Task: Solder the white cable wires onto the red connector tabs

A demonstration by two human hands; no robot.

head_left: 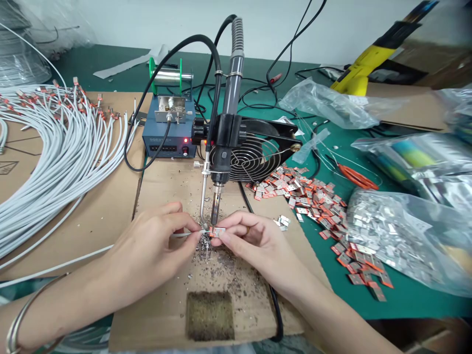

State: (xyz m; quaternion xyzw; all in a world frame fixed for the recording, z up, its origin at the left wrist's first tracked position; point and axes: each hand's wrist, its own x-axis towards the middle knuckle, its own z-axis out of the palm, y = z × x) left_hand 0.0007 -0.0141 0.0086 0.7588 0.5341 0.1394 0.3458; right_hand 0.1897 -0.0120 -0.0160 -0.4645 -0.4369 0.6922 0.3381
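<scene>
My left hand [158, 241] pinches a white cable [180, 235] close to its tip, and the rest of the cable trails off to the left. Between the thumb and fingers of my right hand [258, 241] is a USB connector [218, 232] with a metal shell and an orange-red end. The cable tip meets the orange-red end of the connector, directly under the tip of a clamped soldering iron [218, 196]. A thin metal feed tube [204, 196] comes down beside the iron. Dark crumbs and solder bits lie on the cardboard [165, 196] below.
A blue solder feeder [165, 132] carries a solder spool [167, 76]. Many white cables [66, 177] with connectors lie left. Loose USB connectors [317, 201] and a plastic bag of metal parts [391, 236] lie right. Behind are a round fan grille [254, 160], orange-handled pliers [357, 177] and a yellow tool [365, 64].
</scene>
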